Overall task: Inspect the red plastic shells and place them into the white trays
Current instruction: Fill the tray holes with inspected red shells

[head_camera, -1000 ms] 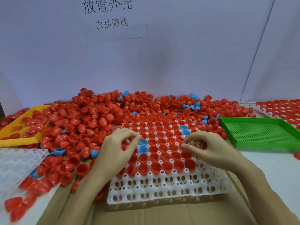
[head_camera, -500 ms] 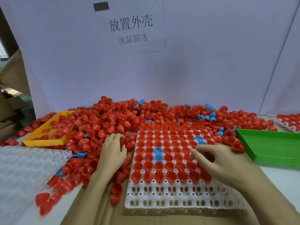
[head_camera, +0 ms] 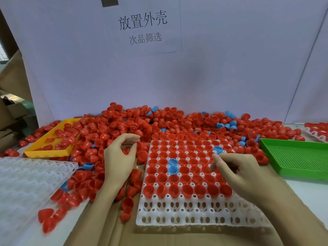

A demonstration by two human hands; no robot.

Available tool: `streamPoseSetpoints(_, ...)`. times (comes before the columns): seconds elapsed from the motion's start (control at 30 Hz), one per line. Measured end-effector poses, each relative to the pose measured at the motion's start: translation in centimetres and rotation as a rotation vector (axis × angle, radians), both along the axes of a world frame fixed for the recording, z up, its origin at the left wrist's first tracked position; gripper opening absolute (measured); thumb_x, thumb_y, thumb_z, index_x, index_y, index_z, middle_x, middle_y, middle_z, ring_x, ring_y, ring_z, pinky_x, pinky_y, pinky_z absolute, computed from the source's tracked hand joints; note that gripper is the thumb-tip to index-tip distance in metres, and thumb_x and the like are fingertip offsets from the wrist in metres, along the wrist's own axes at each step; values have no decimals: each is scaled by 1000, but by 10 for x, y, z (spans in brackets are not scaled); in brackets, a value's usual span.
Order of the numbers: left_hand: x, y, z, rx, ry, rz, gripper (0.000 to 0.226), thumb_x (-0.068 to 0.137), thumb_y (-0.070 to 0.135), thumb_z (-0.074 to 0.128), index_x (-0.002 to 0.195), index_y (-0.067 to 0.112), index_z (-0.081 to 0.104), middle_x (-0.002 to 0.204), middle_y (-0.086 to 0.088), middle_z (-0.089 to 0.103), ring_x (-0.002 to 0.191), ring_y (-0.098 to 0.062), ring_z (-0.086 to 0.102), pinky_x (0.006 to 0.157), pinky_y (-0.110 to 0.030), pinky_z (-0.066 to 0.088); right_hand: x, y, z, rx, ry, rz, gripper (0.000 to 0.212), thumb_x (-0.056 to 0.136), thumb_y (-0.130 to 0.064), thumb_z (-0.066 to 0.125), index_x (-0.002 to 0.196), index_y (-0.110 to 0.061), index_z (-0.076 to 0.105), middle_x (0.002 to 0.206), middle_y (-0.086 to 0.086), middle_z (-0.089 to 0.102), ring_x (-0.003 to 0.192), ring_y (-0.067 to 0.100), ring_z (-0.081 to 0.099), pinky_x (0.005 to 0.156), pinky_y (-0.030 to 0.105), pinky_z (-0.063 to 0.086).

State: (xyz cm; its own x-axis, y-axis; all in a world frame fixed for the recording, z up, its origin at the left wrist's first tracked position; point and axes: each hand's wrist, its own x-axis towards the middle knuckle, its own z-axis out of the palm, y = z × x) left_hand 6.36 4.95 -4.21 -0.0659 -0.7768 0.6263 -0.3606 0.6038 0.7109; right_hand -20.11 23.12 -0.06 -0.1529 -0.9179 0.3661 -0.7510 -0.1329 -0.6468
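Behind the worktable stands a pale wall panel with a printed paper sign (head_camera: 147,25) taped to it. Against its foot lies a heap of loose red plastic shells (head_camera: 127,126), a few blue plastic shells (head_camera: 229,124) mixed in. Near the middle, on brown cardboard (head_camera: 106,233), sits a white pocketed plastic tray (head_camera: 195,210); its far rows hold red shells open side up, plus some blue ones, and its two nearest rows are bare. The left hand (head_camera: 119,158) hangs over the loose shells just left of this tray, fingers curled toward the thumb; whether it grips a shell cannot be told. The right hand (head_camera: 237,173) hovers over the tray's right part, fingers curled loosely, nothing visibly held. An orange plastic tray (head_camera: 48,151) with red shells lies far left, a second white tray (head_camera: 21,183) nearer left, and a green perforated tray (head_camera: 298,158) on the right.
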Motion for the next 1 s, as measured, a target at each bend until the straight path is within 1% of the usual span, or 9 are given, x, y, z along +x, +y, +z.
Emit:
streamPoseSetpoints(0.17, -17, 33, 12, 260, 262, -395, 31, 93, -2, 71, 105, 25, 79, 108, 4, 79, 106, -11, 73, 92, -16, 54, 10, 0, -1, -93, 66, 6, 26, 102, -24, 60, 83, -21, 79, 63, -3, 65, 50, -4, 55, 49, 5, 37)
streamPoseSetpoints(0.27, -30, 45, 13, 376, 318, -568, 28, 91, 5, 73, 104, 28, 80, 111, -1, 78, 110, -15, 73, 95, -20, 55, 18, -9, -12, -67, -235, 122, 16, 100, -23, 63, 112, -22, 74, 79, 0, 72, 64, 9, 67, 57, 14, 47)
streamPoseSetpoints(0.33, -37, 52, 11, 424, 329, -659, 22, 88, 15, 73, 106, 26, 79, 111, -4, 78, 111, -19, 73, 96, -22, 54, 24, -16, -19, -17, -469, 245, 36, 97, -29, 64, 132, -25, 64, 101, 4, 76, 81, 19, 76, 64, 17, 55)
streamPoseSetpoints(0.43, -46, 61, 5, 437, 274, -746, 19, 93, 11, 72, 108, 21, 78, 110, -7, 78, 110, -23, 73, 94, -25, 56, 35, -22, -31, -68, -478, 281, 36, 96, -29, 70, 131, -30, 65, 110, -1, 76, 96, 23, 78, 75, 23, 61)
streamPoseSetpoints(0.53, -49, 66, 4, 389, 211, -740, 24, 97, 1, 68, 108, 21, 78, 109, -4, 78, 109, -19, 73, 94, -22, 55, 37, -25, -36, -129, -479, 213, 25, 91, -27, 77, 116, -24, 74, 102, -3, 78, 89, 19, 78, 72, 25, 62)
streamPoseSetpoints(0.67, -50, 67, 5, 313, 160, -605, 31, 96, -3, 68, 110, 23, 76, 106, 3, 78, 106, -14, 73, 93, -21, 56, 33, -26, -37, -134, -524, 125, 20, 90, -21, 78, 109, -18, 76, 96, -2, 79, 84, 18, 79, 67, 25, 62)
streamPoseSetpoints(0.77, -49, 65, 2, 127, -51, -367, 37, 95, -2, 69, 113, 31, 72, 101, 13, 72, 100, -9, 70, 84, -18, 56, 30, -27, -39, -141, -534, 49, 21, 88, -24, 81, 109, -23, 75, 98, -7, 78, 88, 14, 78, 72, 24, 62)
streamPoseSetpoints(0.87, -54, 69, -6, 0, -241, -229, 35, 98, 5, 67, 122, 31, 68, 110, 19, 60, 100, -5, 66, 84, -20, 57, 29, -28, -41, -145, -533, 40, 25, 87, -23, 83, 111, -25, 75, 103, -10, 77, 94, 12, 76, 80, 23, 61)
streamPoseSetpoints(1.0, -57, 73, -8, 62, -229, -439, 40, 100, 16, 68, 132, 38, 62, 126, 21, 58, 119, -5, 62, 93, -22, 57, 32, -29, -43, -168, -484, 54, 25, 86, -17, 83, 109, -23, 74, 102, -15, 77, 96, 8, 75, 81, 17, 58)
